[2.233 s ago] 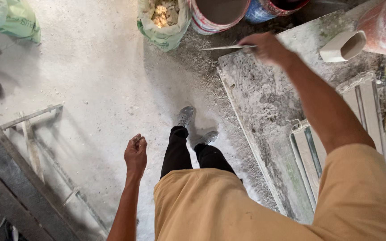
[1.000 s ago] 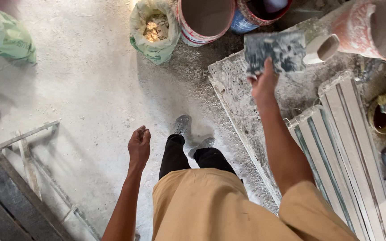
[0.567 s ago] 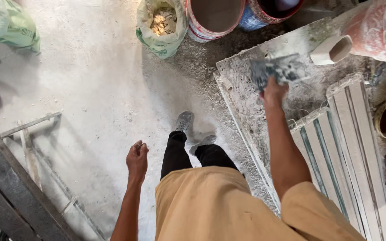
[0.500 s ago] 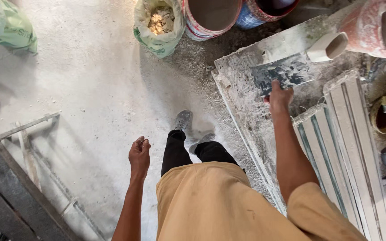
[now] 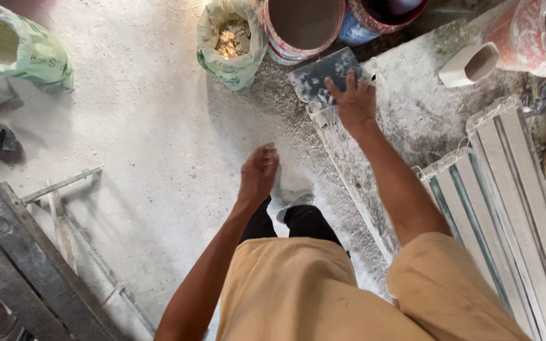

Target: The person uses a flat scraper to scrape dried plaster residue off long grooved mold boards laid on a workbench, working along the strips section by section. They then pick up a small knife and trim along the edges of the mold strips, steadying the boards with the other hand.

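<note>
The right hand lies with fingers spread flat on the dark, dust-caked rectangular trowel blade, pressing it at the near-left corner of the grey, powder-covered slab, at about one o'clock from the person's body, with a red-and-white round bucket just beyond it at twelve. The left hand hangs empty over the pale dusty floor, fingers loosely curled around nothing. To work this well I judge the blade wants even, flat palm pressure (the slab's edge is close).
</note>
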